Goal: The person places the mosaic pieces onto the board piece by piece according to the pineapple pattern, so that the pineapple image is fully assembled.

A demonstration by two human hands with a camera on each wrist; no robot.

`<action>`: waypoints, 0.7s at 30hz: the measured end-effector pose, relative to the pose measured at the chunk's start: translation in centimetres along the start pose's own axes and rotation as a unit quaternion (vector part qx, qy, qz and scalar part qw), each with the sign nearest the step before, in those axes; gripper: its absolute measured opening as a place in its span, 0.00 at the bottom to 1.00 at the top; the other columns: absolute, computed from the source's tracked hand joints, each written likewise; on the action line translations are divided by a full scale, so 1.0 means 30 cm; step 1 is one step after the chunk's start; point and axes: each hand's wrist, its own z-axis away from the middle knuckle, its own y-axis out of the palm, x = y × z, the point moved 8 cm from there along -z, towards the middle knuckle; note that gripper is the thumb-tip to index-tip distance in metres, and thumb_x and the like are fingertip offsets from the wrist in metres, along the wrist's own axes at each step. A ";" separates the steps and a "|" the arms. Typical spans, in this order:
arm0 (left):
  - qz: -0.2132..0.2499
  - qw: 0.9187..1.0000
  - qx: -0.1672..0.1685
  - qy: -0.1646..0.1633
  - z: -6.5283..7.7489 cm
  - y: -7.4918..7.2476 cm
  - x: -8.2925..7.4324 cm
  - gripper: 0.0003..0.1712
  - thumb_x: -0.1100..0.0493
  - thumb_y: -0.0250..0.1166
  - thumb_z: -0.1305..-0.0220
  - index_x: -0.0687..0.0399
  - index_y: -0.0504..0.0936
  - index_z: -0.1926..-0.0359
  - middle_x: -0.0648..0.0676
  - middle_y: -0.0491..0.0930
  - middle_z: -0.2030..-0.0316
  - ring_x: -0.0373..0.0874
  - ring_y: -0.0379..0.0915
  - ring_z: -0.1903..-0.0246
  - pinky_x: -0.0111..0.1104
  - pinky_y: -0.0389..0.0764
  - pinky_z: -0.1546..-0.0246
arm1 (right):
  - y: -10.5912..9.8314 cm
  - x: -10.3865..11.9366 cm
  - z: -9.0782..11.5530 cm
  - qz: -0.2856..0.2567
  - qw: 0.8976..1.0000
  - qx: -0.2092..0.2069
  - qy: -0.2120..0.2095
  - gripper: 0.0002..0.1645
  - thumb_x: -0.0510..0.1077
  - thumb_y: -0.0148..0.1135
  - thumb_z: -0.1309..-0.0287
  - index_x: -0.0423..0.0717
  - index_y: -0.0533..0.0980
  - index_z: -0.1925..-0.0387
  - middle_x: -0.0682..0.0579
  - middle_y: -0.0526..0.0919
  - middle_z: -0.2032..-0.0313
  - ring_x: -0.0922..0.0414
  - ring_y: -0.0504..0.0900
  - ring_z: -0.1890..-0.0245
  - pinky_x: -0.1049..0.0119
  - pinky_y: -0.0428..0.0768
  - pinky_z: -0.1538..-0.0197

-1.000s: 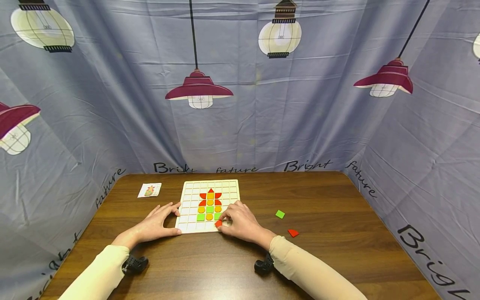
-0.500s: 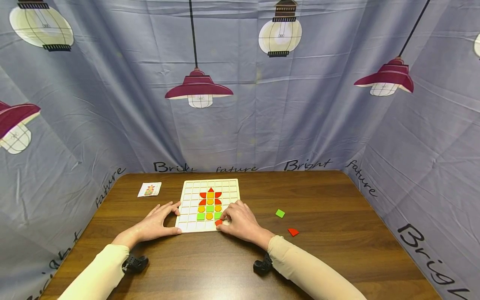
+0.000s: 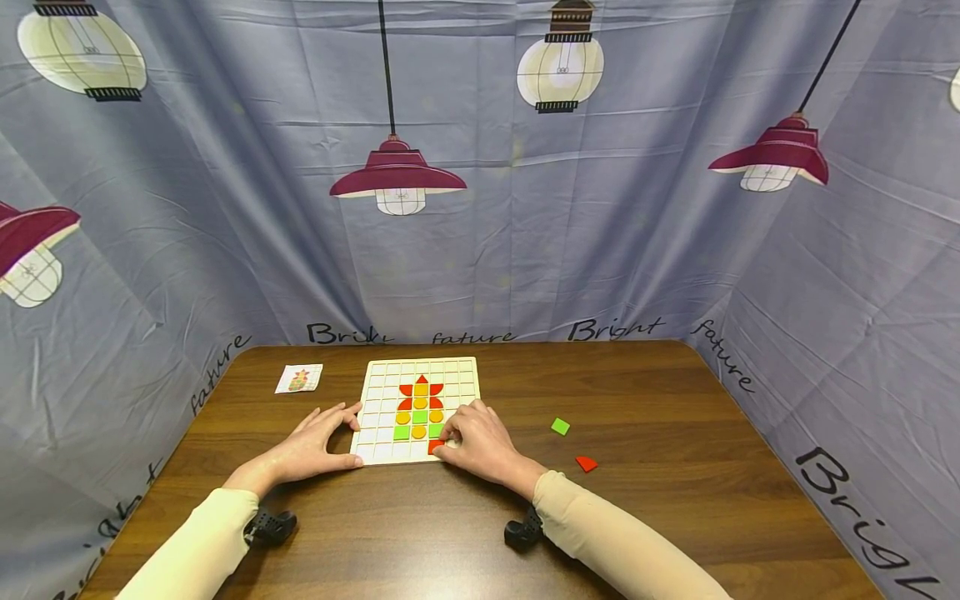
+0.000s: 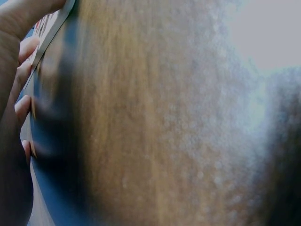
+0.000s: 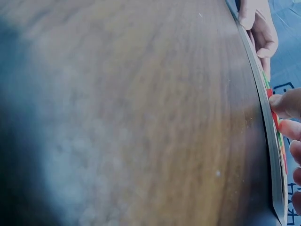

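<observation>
A pale gridded board lies on the table, bearing red, yellow and green flat tiles in a stacked figure. Near its front edge, my right hand pinches a red tile between thumb and fingers; the hand covers part of that tile, so its full shape is hidden. The right wrist view shows the thumb touching the red tile on the board. My left hand touches the board's left side with fingers spread, its thumb at the front left corner.
A small picture card with a similar coloured figure lies left of the board. To the right lie a loose green square tile and a red quarter-round tile. A printed curtain surrounds the wooden table.
The red tile under my right fingers has turned slightly and now lies flatter and squarer in its cell beneath the green tile. My left hand stays at the board's edge.
</observation>
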 end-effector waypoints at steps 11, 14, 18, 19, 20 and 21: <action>-0.003 1.000 -0.002 -0.001 -0.001 0.000 -0.001 0.29 0.35 0.74 0.43 0.44 0.73 0.53 0.60 0.64 0.26 0.67 0.54 0.26 0.67 0.43 0.29 | 0.006 0.006 -0.004 -0.001 1.000 0.006 -0.001 0.07 0.55 0.74 0.50 0.61 0.85 0.70 0.65 0.78 0.69 0.62 0.70 0.64 0.65 0.73 0.57; -0.004 1.000 -0.002 -0.002 -0.001 0.002 0.001 0.29 0.35 0.74 0.43 0.44 0.73 0.53 0.61 0.64 0.26 0.67 0.54 0.26 0.66 0.43 0.28 | 0.004 0.004 -0.002 -0.006 1.000 0.007 -0.004 0.06 0.54 0.74 0.49 0.61 0.86 0.69 0.65 0.77 0.70 0.62 0.69 0.65 0.65 0.72 0.58; -0.004 1.000 -0.001 -0.002 -0.001 0.005 0.002 0.29 0.35 0.74 0.43 0.44 0.73 0.53 0.61 0.64 0.26 0.67 0.54 0.26 0.65 0.44 0.28 | -0.015 -0.013 0.006 -0.015 1.000 0.008 -0.004 0.07 0.54 0.73 0.48 0.60 0.86 0.67 0.65 0.76 0.70 0.63 0.68 0.65 0.66 0.71 0.58; -0.003 1.000 0.000 -0.002 -0.001 0.005 0.003 0.29 0.35 0.74 0.43 0.44 0.73 0.52 0.61 0.64 0.26 0.67 0.54 0.26 0.65 0.44 0.28 | -0.025 -0.023 0.008 -0.016 1.000 0.006 -0.002 0.07 0.54 0.73 0.48 0.60 0.86 0.67 0.65 0.76 0.70 0.63 0.68 0.65 0.65 0.71 0.59; -0.004 1.000 -0.001 -0.002 0.000 0.006 0.003 0.29 0.35 0.74 0.43 0.44 0.73 0.52 0.61 0.64 0.26 0.67 0.54 0.26 0.65 0.44 0.28 | -0.036 -0.034 0.011 -0.015 1.000 0.004 0.000 0.07 0.54 0.73 0.47 0.59 0.86 0.66 0.64 0.75 0.71 0.63 0.68 0.65 0.65 0.71 0.59; -0.004 1.000 -0.001 -0.002 0.000 0.006 0.003 0.29 0.35 0.74 0.43 0.44 0.73 0.52 0.60 0.64 0.26 0.67 0.54 0.26 0.65 0.44 0.28 | -0.049 -0.048 0.014 -0.016 1.000 0.002 0.004 0.07 0.53 0.73 0.47 0.59 0.86 0.66 0.64 0.75 0.71 0.62 0.68 0.65 0.65 0.70 0.59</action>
